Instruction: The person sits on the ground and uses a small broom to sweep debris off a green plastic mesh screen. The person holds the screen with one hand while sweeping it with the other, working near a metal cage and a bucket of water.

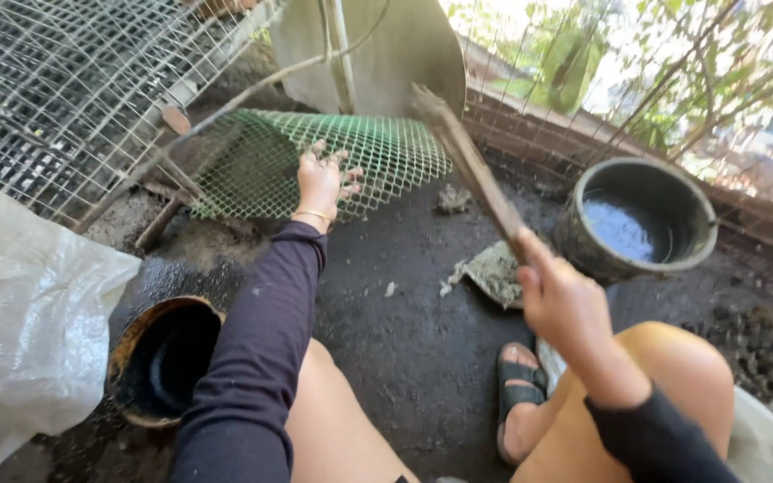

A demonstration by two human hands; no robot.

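My left hand (322,182), with a thin gold bracelet at the wrist, grips the near edge of a green plastic mesh (378,148) that lies tilted over the dark ground. My right hand (558,300) is closed around the wooden handle (467,161) of a small trowel, whose dirt-caked blade (494,273) rests on the ground just left of that hand. Both arms wear dark long sleeves. I am crouching, with bare knees and a black sandal (519,385) in view.
A dark round bowl with water (637,219) stands at the right. A second dark, empty bowl (165,358) sits lower left beside a white plastic sack (20,322). Wire cage mesh (55,98) fills the upper left; a wire fence and low wall run behind.
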